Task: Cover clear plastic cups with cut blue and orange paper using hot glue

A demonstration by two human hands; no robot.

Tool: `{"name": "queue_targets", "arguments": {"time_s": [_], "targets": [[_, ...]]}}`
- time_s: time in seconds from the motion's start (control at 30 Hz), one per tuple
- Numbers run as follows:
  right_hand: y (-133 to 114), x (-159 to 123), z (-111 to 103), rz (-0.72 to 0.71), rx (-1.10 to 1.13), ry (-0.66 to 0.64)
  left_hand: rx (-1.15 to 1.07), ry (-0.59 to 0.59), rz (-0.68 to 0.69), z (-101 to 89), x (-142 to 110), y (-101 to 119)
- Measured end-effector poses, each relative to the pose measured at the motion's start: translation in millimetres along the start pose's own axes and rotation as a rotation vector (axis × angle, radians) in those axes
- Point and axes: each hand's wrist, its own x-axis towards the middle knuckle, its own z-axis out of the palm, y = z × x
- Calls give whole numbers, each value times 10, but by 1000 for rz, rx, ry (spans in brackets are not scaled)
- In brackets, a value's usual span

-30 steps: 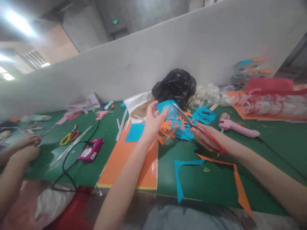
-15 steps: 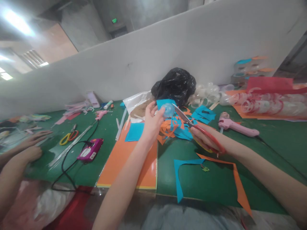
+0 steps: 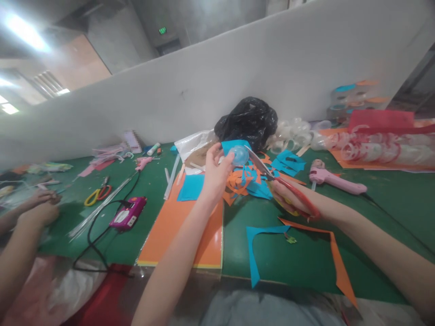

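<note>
My left hand pinches a small clear round plastic piece together with a sheet of blue paper behind it. My right hand is closed around the red and yellow handles of a pair of scissors. The blades point up and left, and their tips are at the right edge of the blue paper. Below lies a heap of orange and blue paper scraps. A stack of blue squares rests on orange sheets beneath my left arm.
A pink glue gun with its cord lies to the right. Behind are a black plastic bag and clear plastic cups. Cut strips lie in front. At left are a purple power box, other scissors and a co-worker's hands.
The scissors have shifted very slightly at the paper's edge. My left hand stays nearly still. The co-worker's hands at left have come together.
</note>
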Motion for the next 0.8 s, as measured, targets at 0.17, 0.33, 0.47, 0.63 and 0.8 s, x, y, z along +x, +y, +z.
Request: {"name": "queue_targets", "arguments": {"time_s": [0.17, 0.33, 0.47, 0.63, 0.8], "targets": [[63, 32, 12, -44, -16, 4, 62, -21, 31, -25, -12, 1], [160, 36, 20, 24, 7, 27, 81, 1, 45, -41, 0, 3], [236, 45, 10, 71, 11, 31, 88, 6, 58, -42, 18, 3], [245, 61, 13, 59, 0, 32, 57, -9, 48, -42, 23, 3], [108, 34, 13, 62, -43, 36, 40, -14, 30, -44, 20, 17]]}}
